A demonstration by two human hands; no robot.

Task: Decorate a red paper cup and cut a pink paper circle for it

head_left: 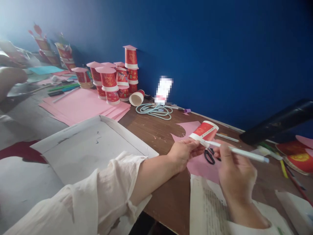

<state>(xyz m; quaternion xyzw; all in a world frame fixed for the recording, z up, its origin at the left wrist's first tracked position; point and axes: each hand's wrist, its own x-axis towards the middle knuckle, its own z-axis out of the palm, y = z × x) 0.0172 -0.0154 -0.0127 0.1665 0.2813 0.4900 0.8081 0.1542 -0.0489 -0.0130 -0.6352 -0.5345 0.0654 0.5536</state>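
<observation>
My left hand [187, 151] grips a red paper cup [206, 129] by its white rim, tilted on its side. In my right hand [236, 169] is a slim white pen [249, 154] with a pale blue end, its tip at the cup's rim. Whether the tip touches the cup I cannot tell. Below the hands, black-handled scissors [209, 156] show partly, over cut pink paper [200, 168]. A printed sheet [205, 202] lies under my right wrist.
Red cups [109, 80] stacked with pink paper discs stand at the back left, behind pink sheets [70, 104]. A white box lid [97, 143] lies left, a coiled cable [154, 111] by the wall, a black cylinder [276, 122] at right. Another person's arm [11, 80] is far left.
</observation>
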